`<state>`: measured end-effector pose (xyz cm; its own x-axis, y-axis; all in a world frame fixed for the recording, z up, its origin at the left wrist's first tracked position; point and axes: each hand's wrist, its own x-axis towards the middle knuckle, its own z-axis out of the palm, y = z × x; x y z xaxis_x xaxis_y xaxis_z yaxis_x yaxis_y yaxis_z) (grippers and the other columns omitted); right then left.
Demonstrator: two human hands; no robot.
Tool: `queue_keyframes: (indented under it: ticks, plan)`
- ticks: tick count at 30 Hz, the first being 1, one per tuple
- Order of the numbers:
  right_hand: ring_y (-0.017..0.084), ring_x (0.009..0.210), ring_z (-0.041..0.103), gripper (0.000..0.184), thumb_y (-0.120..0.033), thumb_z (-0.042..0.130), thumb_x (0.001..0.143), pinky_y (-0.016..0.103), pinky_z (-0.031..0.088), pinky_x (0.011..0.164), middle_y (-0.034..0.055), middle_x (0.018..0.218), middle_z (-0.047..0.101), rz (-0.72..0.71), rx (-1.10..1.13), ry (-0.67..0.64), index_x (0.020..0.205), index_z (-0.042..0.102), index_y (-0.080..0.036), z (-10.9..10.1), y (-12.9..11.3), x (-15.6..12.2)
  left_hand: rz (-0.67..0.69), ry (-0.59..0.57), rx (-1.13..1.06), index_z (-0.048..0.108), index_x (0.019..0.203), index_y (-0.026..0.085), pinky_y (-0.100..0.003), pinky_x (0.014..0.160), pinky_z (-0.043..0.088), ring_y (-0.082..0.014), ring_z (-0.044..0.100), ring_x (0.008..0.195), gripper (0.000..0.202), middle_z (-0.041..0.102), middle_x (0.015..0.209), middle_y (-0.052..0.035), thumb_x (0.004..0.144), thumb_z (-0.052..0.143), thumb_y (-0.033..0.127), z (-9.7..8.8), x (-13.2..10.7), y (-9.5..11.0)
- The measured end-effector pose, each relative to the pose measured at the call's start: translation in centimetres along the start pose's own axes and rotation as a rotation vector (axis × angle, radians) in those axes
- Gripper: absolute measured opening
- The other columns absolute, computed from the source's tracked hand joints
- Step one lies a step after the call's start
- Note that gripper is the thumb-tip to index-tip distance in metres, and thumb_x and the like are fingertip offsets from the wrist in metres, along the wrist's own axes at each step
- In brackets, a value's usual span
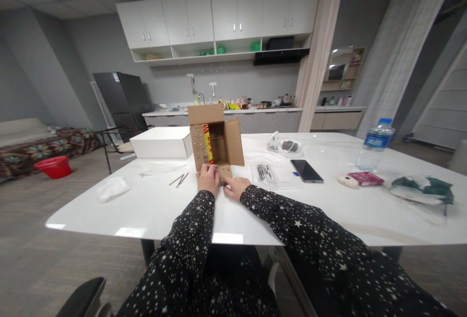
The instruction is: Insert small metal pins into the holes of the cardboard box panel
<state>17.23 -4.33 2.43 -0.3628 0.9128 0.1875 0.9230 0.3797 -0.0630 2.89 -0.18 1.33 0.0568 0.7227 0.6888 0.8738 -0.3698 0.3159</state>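
Note:
An open cardboard box (218,142) stands on the white table with its opening toward me and its flaps spread. Rows of small shiny metal pieces dot its left flap (198,146), beside a yellow and red strip. My left hand (207,179) is closed over the lower front flap, fingers bent onto the cardboard. Just to its right, my right hand (236,188) pinches at the edge of that flap; what lies between its fingertips is too small to make out. Several thin dark metal rods (179,179) lie left of my hands. A clear plastic case (263,175) with small metal parts lies to the right.
Behind the rods sits a white box (162,142). Crumpled plastic (112,189) lies at left. To the right are a phone (307,170), a white holder (284,145), a water bottle (375,144), a dark red pack (366,178) and a green and white bundle (421,189).

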Motion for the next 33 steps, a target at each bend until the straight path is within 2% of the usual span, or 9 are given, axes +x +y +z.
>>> queue_keyframes:
  ticks: [7,21,33]
  plan:
    - [0.021,0.084,0.061,0.033,-0.043,0.036,0.087,0.029,0.039,0.068,0.0042,0.095,0.066,0.004,0.002,0.006,0.11,0.054,-0.029,0.08,-0.08,-0.03,-0.078,0.005,0.027,0.061,0.095,0.021,-0.038,0.088,0.036,-0.0219,0.054,0.1,0.021,0.058,0.099,-0.0073,0.083,0.045,0.024,0.01,0.02,-0.05]
    - [0.02,0.081,0.061,0.033,-0.043,0.036,0.086,0.028,0.038,0.066,0.0031,0.092,0.066,0.011,0.012,0.008,0.109,0.054,-0.028,0.14,-0.03,0.02,-0.116,-0.024,0.104,0.061,0.093,0.021,-0.04,0.083,0.035,-0.025,0.053,0.097,0.024,0.063,0.098,-0.0074,0.085,0.042,0.033,-0.18,-0.05,0.01]
    - [0.021,0.085,0.061,0.034,-0.043,0.035,0.087,0.028,0.038,0.069,0.0039,0.096,0.066,0.009,0.007,0.001,0.112,0.054,-0.029,0.32,-0.02,0.03,-0.078,0.067,-0.001,0.061,0.094,0.021,-0.037,0.082,0.037,-0.0228,0.056,0.093,0.022,0.065,0.092,-0.0058,0.086,0.043,0.032,0.25,0.13,-0.7]
